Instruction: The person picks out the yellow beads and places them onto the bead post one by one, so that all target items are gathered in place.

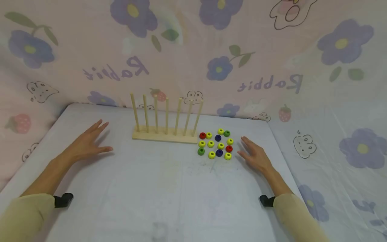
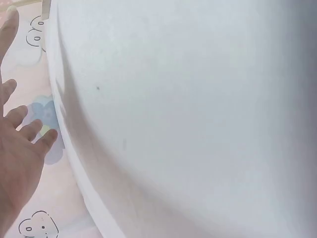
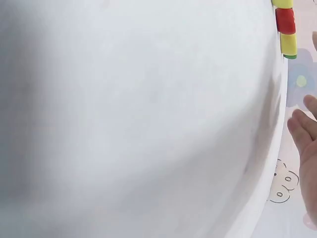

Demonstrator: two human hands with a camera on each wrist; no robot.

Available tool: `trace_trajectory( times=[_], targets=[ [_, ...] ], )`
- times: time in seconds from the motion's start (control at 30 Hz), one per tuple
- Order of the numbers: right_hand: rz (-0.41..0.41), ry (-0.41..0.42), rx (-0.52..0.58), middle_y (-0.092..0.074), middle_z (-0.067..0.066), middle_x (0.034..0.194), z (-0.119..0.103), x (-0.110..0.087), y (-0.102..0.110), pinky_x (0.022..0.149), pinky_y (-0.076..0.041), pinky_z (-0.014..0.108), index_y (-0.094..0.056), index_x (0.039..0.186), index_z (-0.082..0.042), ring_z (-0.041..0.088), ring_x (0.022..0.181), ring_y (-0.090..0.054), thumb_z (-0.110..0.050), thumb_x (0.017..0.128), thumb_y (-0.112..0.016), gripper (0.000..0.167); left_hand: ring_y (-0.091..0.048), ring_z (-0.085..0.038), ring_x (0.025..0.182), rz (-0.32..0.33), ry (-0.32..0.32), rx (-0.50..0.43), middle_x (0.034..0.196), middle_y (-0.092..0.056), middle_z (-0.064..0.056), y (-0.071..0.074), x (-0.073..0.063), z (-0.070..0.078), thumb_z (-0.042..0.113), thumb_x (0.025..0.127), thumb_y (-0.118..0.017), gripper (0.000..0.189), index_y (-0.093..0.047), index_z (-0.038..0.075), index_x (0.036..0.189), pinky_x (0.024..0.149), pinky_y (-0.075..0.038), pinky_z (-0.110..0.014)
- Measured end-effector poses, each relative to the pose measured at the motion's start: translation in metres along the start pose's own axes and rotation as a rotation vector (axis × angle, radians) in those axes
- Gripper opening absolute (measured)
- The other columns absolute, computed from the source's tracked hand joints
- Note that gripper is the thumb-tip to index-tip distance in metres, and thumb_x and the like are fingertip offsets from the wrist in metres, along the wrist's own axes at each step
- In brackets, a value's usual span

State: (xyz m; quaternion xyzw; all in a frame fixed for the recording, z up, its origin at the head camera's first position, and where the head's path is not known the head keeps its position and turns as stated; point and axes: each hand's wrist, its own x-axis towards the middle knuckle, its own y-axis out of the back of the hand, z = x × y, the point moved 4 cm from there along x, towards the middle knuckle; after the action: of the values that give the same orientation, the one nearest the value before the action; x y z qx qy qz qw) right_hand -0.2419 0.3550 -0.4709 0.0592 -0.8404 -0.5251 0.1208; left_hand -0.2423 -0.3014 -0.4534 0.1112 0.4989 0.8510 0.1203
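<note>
My left hand [image 1: 87, 143] hovers over the left side of the table, fingers spread and holding nothing. To its right stands a wooden rack [image 1: 164, 137] with several upright pegs, all bare. Beside the rack's right end lies a loose group of round beads with holes: yellow beads [image 1: 210, 144], red beads [image 1: 229, 148], dark blue beads [image 1: 219, 153] and green beads [image 1: 201, 151]. Just right of the beads is my right hand [image 1: 256, 157], fingers extended toward them and apart from them. In the right wrist view, a red bead [image 3: 286, 21] shows between yellow ones at the top right.
A white cloth covers the table [image 1: 157, 198]. Behind it and along both sides hangs a curtain [image 1: 181, 50] printed with flowers, rabbits and strawberries. Dark straps [image 1: 64, 200] show at both sleeve cuffs.
</note>
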Motion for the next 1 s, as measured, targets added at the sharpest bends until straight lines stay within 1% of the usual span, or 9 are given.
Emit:
trace_trajectory(
  times=[0.1,0.2,0.27,0.37,0.5,0.63,0.73,0.87,1.0],
  targets=[
    [0.022,-0.015,0.063,-0.041,0.013,0.155,-0.001,0.003,0.001,0.111,-0.037,0.056,-0.042,0.151,-0.010,0.037,0.138,-0.042,-0.042,0.095,-0.066,0.068,-0.021,-0.056,0.140,0.019,-0.014,-0.020,0.161,-0.013,-0.027,-0.003,0.003,-0.001,0.043,0.079,-0.082,0.104,-0.024,0.007,0.157,0.102,-0.026,-0.077],
    [0.044,-0.040,0.131,-0.049,0.014,0.149,-0.001,0.007,0.003,0.106,-0.044,0.054,-0.046,0.149,-0.010,0.036,0.131,-0.051,-0.039,0.095,-0.067,0.065,-0.024,-0.054,0.140,0.027,-0.015,-0.034,0.161,-0.017,-0.026,-0.007,0.008,0.000,0.043,0.079,-0.082,0.102,-0.027,0.006,0.156,0.104,-0.027,-0.075],
    [0.059,-0.051,0.170,-0.054,0.015,0.144,0.000,0.010,0.003,0.104,-0.047,0.054,-0.048,0.148,-0.011,0.036,0.126,-0.056,-0.037,0.095,-0.068,0.063,-0.024,-0.052,0.141,0.031,-0.004,-0.053,0.161,-0.019,-0.024,-0.010,0.013,0.000,0.044,0.079,-0.083,0.103,-0.027,0.007,0.157,0.106,-0.027,-0.072],
    [0.069,-0.072,0.263,-0.056,0.015,0.142,0.000,0.013,0.002,0.103,-0.048,0.049,-0.051,0.145,-0.009,0.035,0.123,-0.059,-0.033,0.094,-0.070,0.060,-0.026,-0.052,0.141,0.026,0.035,-0.095,0.161,-0.022,-0.022,-0.012,0.020,0.001,0.046,0.079,-0.083,0.103,-0.026,0.011,0.158,0.108,-0.027,-0.070],
    [0.063,-0.100,0.406,-0.054,0.013,0.144,0.000,0.017,-0.003,0.099,-0.050,0.032,-0.053,0.142,-0.006,0.031,0.125,-0.059,-0.027,0.093,-0.073,0.058,-0.033,-0.055,0.136,-0.014,0.100,-0.165,0.160,-0.024,-0.024,-0.016,0.029,0.005,0.048,0.079,-0.081,0.102,-0.025,0.017,0.159,0.106,-0.030,-0.072],
    [0.059,-0.097,0.453,-0.056,0.013,0.142,-0.002,0.021,-0.006,0.096,-0.049,0.020,-0.055,0.140,-0.004,0.029,0.124,-0.059,-0.024,0.092,-0.074,0.055,-0.037,-0.054,0.134,-0.045,0.117,-0.226,0.160,-0.024,-0.023,-0.019,0.035,0.013,0.048,0.080,-0.081,0.100,-0.026,0.017,0.158,0.106,-0.030,-0.071],
    [0.054,-0.103,0.455,-0.058,0.014,0.139,-0.005,0.025,-0.004,0.097,-0.050,0.025,-0.057,0.138,-0.003,0.029,0.123,-0.060,-0.023,0.092,-0.073,0.053,-0.036,-0.053,0.135,-0.053,0.103,-0.273,0.160,-0.025,-0.022,-0.020,0.041,0.016,0.044,0.081,-0.081,0.097,-0.028,0.015,0.158,0.108,-0.031,-0.068],
    [0.042,-0.135,0.454,-0.060,0.014,0.137,-0.009,0.030,-0.002,0.099,-0.050,0.033,-0.059,0.137,-0.004,0.028,0.122,-0.061,-0.022,0.093,-0.072,0.050,-0.036,-0.051,0.136,-0.067,0.079,-0.351,0.157,-0.031,-0.024,-0.022,0.049,0.020,0.036,0.083,-0.082,0.093,-0.030,0.012,0.157,0.110,-0.033,-0.063],
    [0.032,-0.152,0.439,-0.062,0.012,0.135,-0.009,0.033,-0.001,0.100,-0.050,0.036,-0.061,0.135,-0.006,0.028,0.121,-0.062,-0.022,0.094,-0.071,0.046,-0.037,-0.049,0.137,-0.089,0.054,-0.411,0.154,-0.035,-0.025,-0.024,0.058,0.025,0.027,0.084,-0.082,0.090,-0.032,0.007,0.155,0.111,-0.036,-0.058]
  ],
)
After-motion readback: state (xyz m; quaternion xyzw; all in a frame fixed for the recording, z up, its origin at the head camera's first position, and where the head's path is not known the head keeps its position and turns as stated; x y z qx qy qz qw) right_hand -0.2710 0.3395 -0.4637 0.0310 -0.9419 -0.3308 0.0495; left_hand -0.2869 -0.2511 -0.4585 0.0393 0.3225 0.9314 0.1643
